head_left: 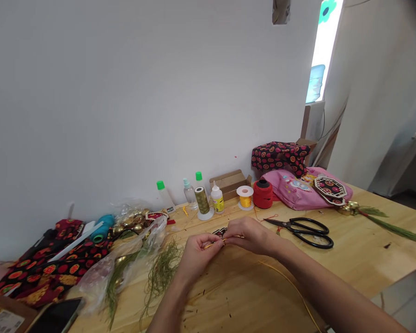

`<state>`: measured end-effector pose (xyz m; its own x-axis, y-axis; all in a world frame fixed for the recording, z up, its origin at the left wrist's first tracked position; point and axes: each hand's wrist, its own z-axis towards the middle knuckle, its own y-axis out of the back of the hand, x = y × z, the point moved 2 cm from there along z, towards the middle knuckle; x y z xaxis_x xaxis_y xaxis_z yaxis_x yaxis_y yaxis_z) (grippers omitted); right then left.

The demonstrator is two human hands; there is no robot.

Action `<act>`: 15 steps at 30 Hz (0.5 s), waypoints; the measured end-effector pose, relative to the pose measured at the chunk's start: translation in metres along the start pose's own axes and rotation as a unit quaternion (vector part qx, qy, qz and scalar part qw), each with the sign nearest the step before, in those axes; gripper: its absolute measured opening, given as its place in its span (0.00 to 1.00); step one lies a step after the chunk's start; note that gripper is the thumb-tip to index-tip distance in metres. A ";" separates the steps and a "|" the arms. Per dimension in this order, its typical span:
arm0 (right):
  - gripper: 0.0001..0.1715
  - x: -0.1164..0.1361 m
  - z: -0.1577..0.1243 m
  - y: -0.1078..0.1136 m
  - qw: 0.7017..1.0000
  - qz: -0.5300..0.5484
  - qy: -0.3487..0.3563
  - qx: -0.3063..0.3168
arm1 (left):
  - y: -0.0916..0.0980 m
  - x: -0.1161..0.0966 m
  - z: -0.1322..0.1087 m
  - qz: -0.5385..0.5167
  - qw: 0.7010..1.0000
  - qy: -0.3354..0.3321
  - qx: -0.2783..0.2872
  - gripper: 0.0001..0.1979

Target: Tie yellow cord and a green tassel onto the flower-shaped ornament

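My left hand and my right hand meet over the middle of the wooden table, fingertips nearly touching. Both hands are pinched on a thin yellow cord. Just behind the fingertips shows part of a dark patterned piece with a pale edge, mostly hidden by the hands. A length of yellow cord curves under my right forearm towards the table's front edge. Right of my right hand lie black-handled scissors, their blades pointing left.
Behind the hands stand an olive thread spool, a glue bottle, a yellow cord spool and a red spool. Green threads and patterned cloth lie left. A pink bag sits back right.
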<state>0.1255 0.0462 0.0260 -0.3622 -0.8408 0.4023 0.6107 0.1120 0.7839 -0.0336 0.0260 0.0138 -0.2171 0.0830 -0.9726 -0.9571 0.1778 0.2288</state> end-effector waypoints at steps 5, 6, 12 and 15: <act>0.12 0.005 0.002 0.001 1.000 0.004 -0.002 -0.017 | 0.002 0.000 0.000 -0.012 1.000 -0.007 -0.001 0.09; 0.12 0.006 0.002 0.001 1.000 0.006 -0.010 -0.023 | 0.002 0.001 0.001 -0.010 1.000 -0.005 -0.002 0.10; 0.11 0.008 0.004 -0.002 0.996 0.013 -0.075 -0.046 | 0.002 0.001 0.002 -0.012 0.999 -0.013 -0.031 0.12; 0.11 0.008 0.004 -0.003 0.996 0.012 -0.072 -0.052 | 0.002 -0.004 0.002 -0.002 0.998 -0.034 -0.055 0.10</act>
<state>0.1183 0.0415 0.0286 -0.4389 -0.7535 0.4894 0.6874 0.0691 0.7230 -0.0342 0.0275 0.0179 -0.2031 0.1487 -0.9678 -0.9740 0.0705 0.2153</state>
